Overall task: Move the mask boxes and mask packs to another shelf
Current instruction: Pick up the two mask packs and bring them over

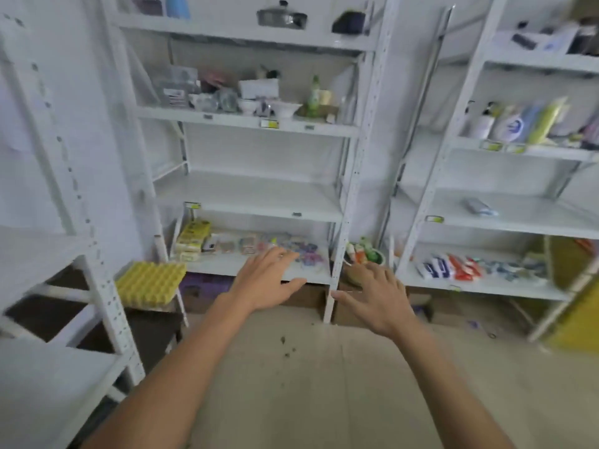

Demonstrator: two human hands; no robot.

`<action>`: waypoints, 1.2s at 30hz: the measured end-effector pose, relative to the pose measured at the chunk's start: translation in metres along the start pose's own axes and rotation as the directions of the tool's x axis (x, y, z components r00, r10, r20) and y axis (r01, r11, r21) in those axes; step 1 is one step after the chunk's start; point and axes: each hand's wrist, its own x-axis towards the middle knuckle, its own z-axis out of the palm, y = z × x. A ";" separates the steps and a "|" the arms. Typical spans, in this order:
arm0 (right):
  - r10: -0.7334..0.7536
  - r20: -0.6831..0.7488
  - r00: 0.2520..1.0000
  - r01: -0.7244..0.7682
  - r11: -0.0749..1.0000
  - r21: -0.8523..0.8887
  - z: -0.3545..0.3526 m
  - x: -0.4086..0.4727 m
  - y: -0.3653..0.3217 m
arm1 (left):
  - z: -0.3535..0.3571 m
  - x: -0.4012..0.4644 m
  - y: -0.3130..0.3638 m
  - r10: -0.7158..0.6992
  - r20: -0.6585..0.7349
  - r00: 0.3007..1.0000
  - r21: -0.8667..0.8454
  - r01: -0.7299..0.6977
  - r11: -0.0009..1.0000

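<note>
On the bottom shelf point(227, 265) of the middle white rack lie yellow boxes point(193, 236) at the left and a row of small colourful packs point(285, 246) to their right; the blur hides which are masks. My left hand point(270, 277) reaches toward that shelf's front edge, fingers spread, holding nothing. My right hand point(372, 294) hovers in front of the rack's right post, also spread and holding nothing. The shelf above point(249, 192) is bare.
A yellow egg tray point(150, 283) sits on a stool at lower left. A basket of bottles point(364, 254) stands between the racks. The right rack holds red, white and blue packs point(449, 267), bottles and one pack point(479, 206). The tiled floor point(308, 367) lies below.
</note>
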 end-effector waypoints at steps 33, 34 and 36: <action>0.593 -0.127 0.795 -0.595 0.803 0.029 -0.008 0.180 0.378 | 0.220 0.446 0.231 0.367 0.169 0.915 -0.457 -0.257 0.852; 0.591 -0.128 0.796 -0.593 0.805 0.029 -0.009 0.190 0.388 | 0.224 0.458 0.237 0.371 0.155 0.916 -0.463 -0.264 0.846; 0.592 -0.128 0.795 -0.595 0.803 0.018 -0.010 0.210 0.409 | 0.234 0.482 0.246 0.370 0.131 0.920 -0.471 -0.271 0.840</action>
